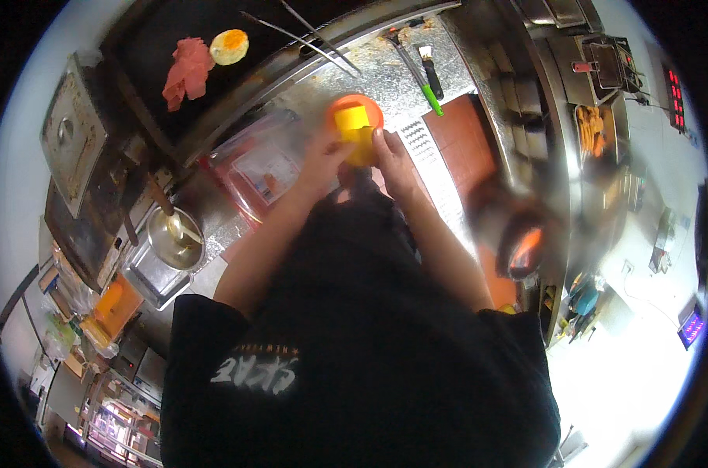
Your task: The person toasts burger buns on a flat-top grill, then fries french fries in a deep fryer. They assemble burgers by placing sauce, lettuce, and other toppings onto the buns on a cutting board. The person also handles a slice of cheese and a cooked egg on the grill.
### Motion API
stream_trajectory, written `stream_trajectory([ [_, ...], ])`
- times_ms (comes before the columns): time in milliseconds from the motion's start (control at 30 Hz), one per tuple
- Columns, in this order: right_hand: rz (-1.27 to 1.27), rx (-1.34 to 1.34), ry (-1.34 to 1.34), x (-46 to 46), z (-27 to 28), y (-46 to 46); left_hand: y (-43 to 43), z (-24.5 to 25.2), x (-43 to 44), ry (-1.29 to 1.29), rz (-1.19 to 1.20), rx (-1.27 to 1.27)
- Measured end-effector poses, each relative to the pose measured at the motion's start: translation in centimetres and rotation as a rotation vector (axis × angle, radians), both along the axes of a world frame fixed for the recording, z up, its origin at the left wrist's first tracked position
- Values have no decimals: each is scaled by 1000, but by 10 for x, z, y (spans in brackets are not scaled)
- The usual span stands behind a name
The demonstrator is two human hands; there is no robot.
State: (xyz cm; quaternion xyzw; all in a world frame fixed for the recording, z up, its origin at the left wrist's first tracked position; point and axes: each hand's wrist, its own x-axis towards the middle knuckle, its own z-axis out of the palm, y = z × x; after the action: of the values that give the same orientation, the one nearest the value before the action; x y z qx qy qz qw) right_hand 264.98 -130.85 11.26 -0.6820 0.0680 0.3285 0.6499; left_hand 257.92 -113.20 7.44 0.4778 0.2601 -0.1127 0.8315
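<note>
Yellow slices, probably cheese (359, 143), are between my two hands, over an orange round container (362, 100) that holds another yellow piece. My left hand (329, 155) touches the slices' left edge with its fingertips. My right hand (393, 153) grips their right edge, thumb on top. Beyond, on the dark griddle (143, 76), lie a pile of pink sliced meat (189, 70) and a cooked egg (231, 47) side by side.
Long metal tongs (318, 44) reach over the griddle's edge. A green-handled tool (418, 76) and a black-handled scraper or brush (431, 73) lie on the metal counter (377, 67). A red-rimmed plastic container (237, 196) stands at the left, near a steel bowl (178, 251).
</note>
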Motion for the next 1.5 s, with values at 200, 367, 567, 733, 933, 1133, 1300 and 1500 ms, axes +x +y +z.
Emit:
stream_trajectory([
  [200,-4,-448,-341,-3,-7,34,-1,24,-2,119,141,-52],
  [367,16,-597,-650,-10,1,44,-6,20,0,80,224,-9],
  [567,183,-653,-834,-8,2,42,-14,9,-8,128,306,-30],
  [733,240,-747,-689,-8,-8,40,-18,-3,-13,186,366,-43],
  [933,36,-614,-575,3,-35,46,5,3,-21,159,323,-171],
  [1133,120,-687,-379,40,-84,36,28,10,-44,144,391,-113],
  [1300,126,-386,-193,45,-89,47,40,-17,-60,256,282,9],
  [1500,138,-169,-105,25,-47,41,29,-19,-43,112,251,231],
])
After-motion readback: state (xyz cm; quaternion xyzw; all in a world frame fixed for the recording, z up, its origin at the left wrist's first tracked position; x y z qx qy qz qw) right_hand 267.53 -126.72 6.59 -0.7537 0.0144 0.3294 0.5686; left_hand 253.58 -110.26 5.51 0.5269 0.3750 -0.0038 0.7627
